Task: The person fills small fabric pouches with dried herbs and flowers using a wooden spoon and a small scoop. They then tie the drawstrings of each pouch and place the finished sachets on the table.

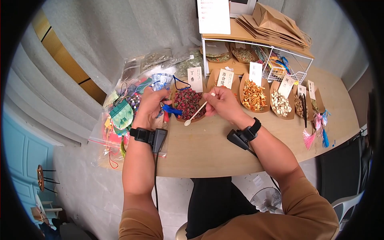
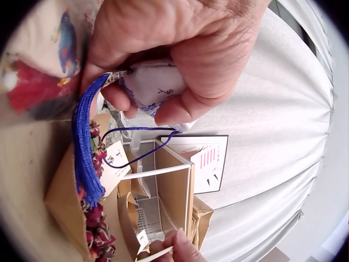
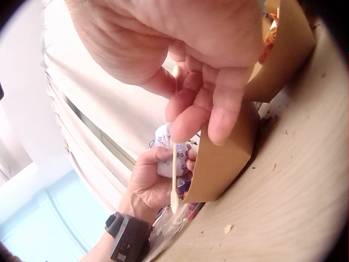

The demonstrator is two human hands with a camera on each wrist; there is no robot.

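Cream-coloured double-ended spoon [image 1: 196, 114], pinched between your right thumb and fingers; your right hand [image 1: 225, 107] is at the right side of the kraft-paper tray [image 2: 66, 196] of dried rosebuds [image 1: 187, 102]. Your left hand [image 1: 151, 105], at that tray's left side, grips the blue-and-white sachet [image 2: 155, 84], fingers and thumb curled on it.

Relation that likely matters: lower spoon bowl [image 1: 187, 123] versus rosebuds and sachet. Bowl is at the tray's front edge, on your side; touching the rim or not, you can't tell. From that bowl the rosebuds lie straight away from you, the sachet away and leftward, by the tray's back left. Right hand is nearer the spoon, left hand nearer the sachet.

Spoon's long axis slants across the tray's front right: lower bowl points left and toward you, other end up past your pinch. Sachet's long axis runs roughly from blue tassel [image 2: 84, 142], hanging at the tray's left side, to blue cord loop [image 2: 140, 129], arching over the tray's back. Mouth of the sachet: can't tell.
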